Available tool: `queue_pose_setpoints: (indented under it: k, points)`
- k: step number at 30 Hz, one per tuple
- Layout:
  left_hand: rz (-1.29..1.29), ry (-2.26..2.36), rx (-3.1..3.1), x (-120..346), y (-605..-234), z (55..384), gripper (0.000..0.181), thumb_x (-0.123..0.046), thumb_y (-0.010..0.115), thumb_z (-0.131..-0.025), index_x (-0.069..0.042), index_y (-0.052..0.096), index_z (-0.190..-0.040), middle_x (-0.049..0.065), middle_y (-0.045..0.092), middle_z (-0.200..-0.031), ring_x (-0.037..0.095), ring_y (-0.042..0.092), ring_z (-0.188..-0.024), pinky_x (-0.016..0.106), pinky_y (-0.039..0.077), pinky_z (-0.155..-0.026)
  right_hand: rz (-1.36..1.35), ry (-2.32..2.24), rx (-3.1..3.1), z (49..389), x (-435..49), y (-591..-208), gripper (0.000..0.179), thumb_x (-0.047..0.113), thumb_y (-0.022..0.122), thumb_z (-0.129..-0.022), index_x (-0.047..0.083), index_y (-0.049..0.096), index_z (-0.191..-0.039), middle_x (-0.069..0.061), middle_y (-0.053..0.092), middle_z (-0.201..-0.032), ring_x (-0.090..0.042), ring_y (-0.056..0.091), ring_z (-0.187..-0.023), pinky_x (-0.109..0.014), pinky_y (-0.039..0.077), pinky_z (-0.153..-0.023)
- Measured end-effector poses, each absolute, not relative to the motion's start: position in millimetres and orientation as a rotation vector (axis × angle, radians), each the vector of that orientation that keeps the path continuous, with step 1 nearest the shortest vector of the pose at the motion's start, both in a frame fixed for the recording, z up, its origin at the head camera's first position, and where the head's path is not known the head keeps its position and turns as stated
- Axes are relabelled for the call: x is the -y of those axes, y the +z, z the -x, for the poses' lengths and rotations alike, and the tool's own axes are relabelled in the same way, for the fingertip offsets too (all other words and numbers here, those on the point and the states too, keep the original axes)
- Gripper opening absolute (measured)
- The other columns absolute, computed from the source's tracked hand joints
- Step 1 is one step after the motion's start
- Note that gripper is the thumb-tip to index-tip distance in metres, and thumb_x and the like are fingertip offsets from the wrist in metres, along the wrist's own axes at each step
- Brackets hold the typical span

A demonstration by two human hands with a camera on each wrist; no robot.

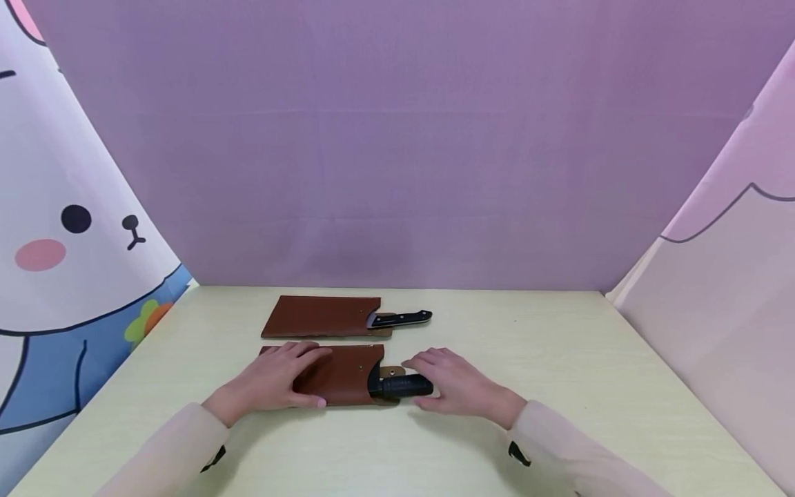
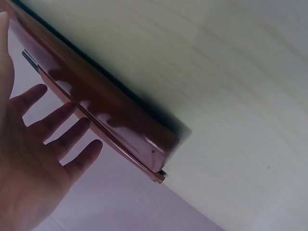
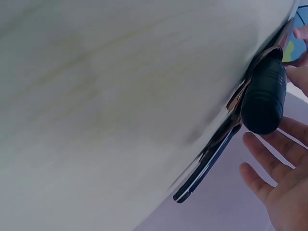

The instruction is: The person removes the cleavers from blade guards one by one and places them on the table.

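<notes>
Beneath the person's spread, empty left hand [image 1: 276, 379] lies a brown sheath [image 1: 348, 376], likely stiff and smooth, while the thick black handle [image 1: 402, 386] protruding toward the loosely curved, ungripping right hand [image 1: 458, 386] looks weighty, best grasped round its middle.

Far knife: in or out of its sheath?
In: its black handle sticks out of the brown sheath; only a sliver of blade shows.
</notes>
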State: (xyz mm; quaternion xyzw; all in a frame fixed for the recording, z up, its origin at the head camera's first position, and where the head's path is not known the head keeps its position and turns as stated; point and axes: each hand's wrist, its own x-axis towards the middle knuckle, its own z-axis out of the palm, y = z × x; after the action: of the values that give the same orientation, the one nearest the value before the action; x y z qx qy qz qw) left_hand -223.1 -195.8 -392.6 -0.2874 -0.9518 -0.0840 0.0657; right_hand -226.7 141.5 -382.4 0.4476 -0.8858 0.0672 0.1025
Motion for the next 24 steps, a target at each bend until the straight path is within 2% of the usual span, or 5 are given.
queue_pose_setpoints:
  k: [13,24]
  points:
    - [0.923,-0.218,2.917,195.3,-399.2,229.2,0.096,-0.075,0.060,-0.062,-0.020,0.041,-0.138,0.012,0.043,-0.136,0.036,0.042,-0.123,0.057,0.038,-0.091,-1.388,0.309,2.621,230.1,-123.6,-385.8,0.047,0.037,0.066,-0.081,0.011,0.056,-0.120,-0.001,0.062,-0.110,-0.010,0.056,-0.094,-0.029,0.046,-0.085]
    - [0.968,-0.232,2.914,198.0,-404.4,236.0,0.098,-0.075,0.063,-0.060,-0.020,0.040,-0.138,0.013,0.040,-0.138,0.034,0.037,-0.126,0.056,0.037,-0.093,-1.390,0.293,2.706,233.4,-116.0,-392.4,0.045,0.038,0.063,-0.084,0.014,0.055,-0.121,0.001,0.061,-0.112,-0.010,0.055,-0.095,-0.025,0.046,-0.083]
